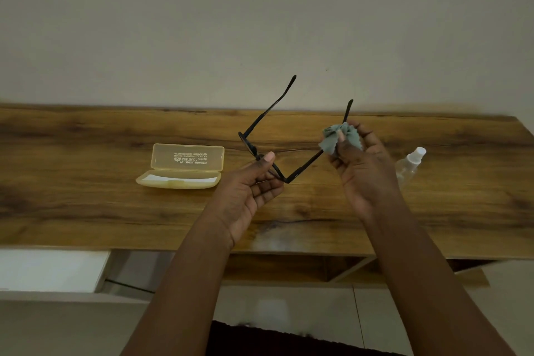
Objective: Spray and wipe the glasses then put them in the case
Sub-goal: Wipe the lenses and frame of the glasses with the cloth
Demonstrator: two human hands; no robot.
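case print (190,158): unreadable | glasses (264,120) temple: partly cloth-hidden (336,137)

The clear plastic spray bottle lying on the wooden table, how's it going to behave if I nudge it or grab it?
The clear plastic spray bottle lies on its side on the wooden table, so a nudge would probably roll it. It looks see-through and mostly empty, so likely light. Smooth plastic may be a bit slippery.

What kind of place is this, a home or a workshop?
Probably a home room, though I cannot be sure. A wood-grain desk stands against a plain pale wall, with a tiled floor below. Only a glasses case and a spray bottle lie on it.
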